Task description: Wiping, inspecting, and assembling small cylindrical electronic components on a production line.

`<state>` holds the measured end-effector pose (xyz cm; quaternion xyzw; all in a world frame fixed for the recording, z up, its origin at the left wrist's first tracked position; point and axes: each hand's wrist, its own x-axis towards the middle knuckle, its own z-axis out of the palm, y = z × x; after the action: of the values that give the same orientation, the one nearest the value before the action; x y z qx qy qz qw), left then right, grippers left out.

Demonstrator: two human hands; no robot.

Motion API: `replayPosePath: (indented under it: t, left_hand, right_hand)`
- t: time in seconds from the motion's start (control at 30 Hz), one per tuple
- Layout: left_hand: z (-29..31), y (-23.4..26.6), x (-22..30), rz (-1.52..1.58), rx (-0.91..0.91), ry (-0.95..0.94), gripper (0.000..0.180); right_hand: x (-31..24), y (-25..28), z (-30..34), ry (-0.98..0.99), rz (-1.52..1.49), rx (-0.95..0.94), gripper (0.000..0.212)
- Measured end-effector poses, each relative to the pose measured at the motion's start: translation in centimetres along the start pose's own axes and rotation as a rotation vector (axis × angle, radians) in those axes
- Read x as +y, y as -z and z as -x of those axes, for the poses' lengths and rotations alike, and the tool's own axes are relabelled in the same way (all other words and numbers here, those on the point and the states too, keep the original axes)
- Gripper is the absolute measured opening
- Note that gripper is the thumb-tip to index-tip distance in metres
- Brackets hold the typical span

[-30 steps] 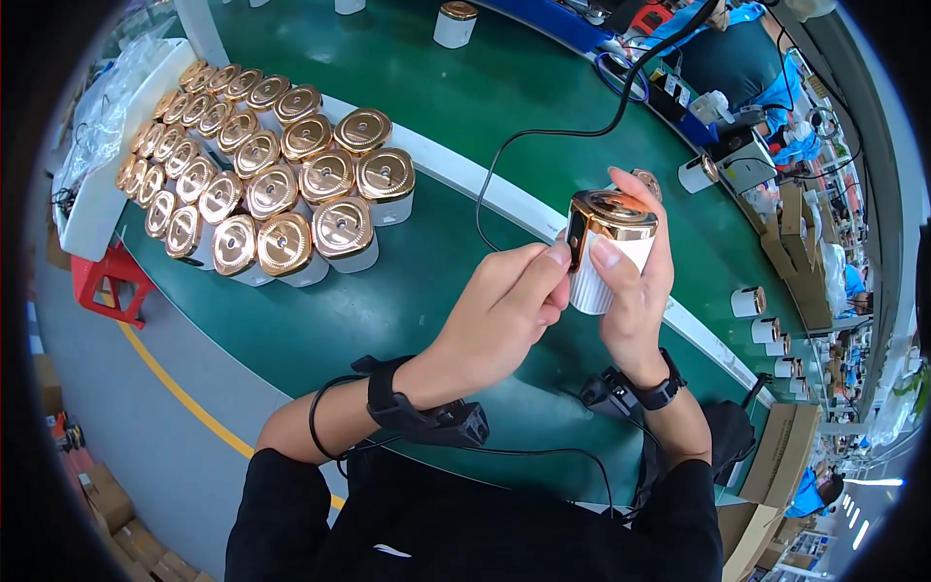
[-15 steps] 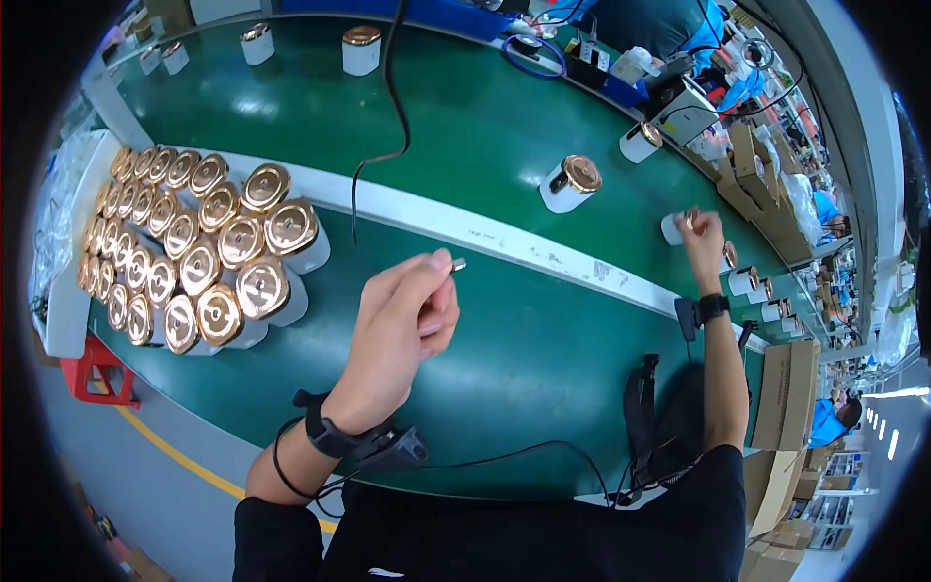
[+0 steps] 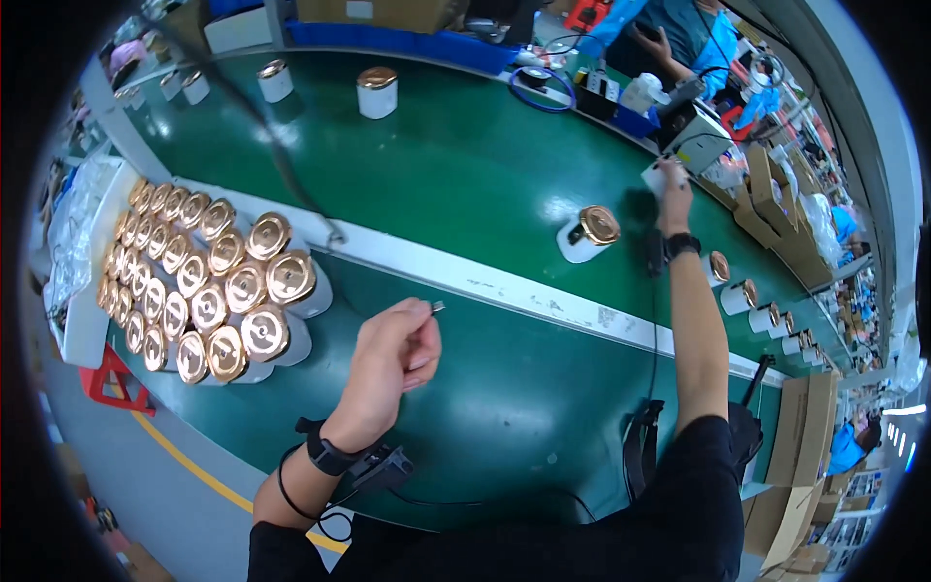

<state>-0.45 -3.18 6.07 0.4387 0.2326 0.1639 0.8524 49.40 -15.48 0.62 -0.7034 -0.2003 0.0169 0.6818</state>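
My left hand (image 3: 396, 351) is closed, pinching a small silver-tipped piece (image 3: 437, 307) above the near green surface; most of that piece is hidden in the fingers. My right arm reaches across the white rail, and my right hand (image 3: 673, 194) closes on a white canister (image 3: 652, 176) at the far right, covering its top. Just nearer stands another white canister with a shiny gold lid (image 3: 589, 234), upright and untouched. To my left, many such gold-lidded canisters (image 3: 264, 333) are packed in rows. Both wrists wear black straps with cables.
The white rail (image 3: 465, 281) divides the green surface. More canisters (image 3: 376, 93) stand far left and along the right. A dark cable (image 3: 262, 121) hangs at upper left. Cardboard boxes (image 3: 801, 427) flank the right edge. A person in blue (image 3: 669, 39) is across the table.
My right hand has left one canister and moved farther away onto another. My left hand keeps its pinch. The view has shifted, and the hanging cable has swung left.
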Motion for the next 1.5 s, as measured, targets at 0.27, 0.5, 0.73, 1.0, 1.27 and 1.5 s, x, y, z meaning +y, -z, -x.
replayPosePath:
  t: [0.27, 0.5, 0.73, 1.0, 1.27, 1.5]
  left_hand:
    - [2.4, -1.5, 0.7, 0.000, -0.016, -0.083, 0.038]
    - [3.4, -1.8, 0.1, -0.085, -0.060, -0.263, 0.035]
    - [3.5, -1.5, -0.9, -0.127, 0.023, -0.338, 0.033]
    - [2.9, -1.0, -0.5, -0.032, 0.010, -0.202, 0.039]
    - [2.8, 1.6, 0.5, 0.146, 0.116, -0.259, 0.035]
    - [2.2, -1.3, 1.2, 0.061, 0.014, -0.087, 0.037]
  right_hand:
    - [-16.1, -10.9, 23.9, 0.154, -0.085, -0.628, 0.058]
    - [-18.1, -13.0, 30.2, 0.026, -0.220, -0.869, 0.071]
    - [-18.1, -13.0, 31.3, 0.201, -0.114, -0.873, 0.068]
    - [-17.5, -13.7, 31.4, 0.108, -0.139, -0.800, 0.063]
    - [-17.8, -9.7, 22.9, 0.404, 0.149, -0.229, 0.061]
    - [-4.0, 9.2, 6.7, 0.164, 0.747, -0.013, 0.065]
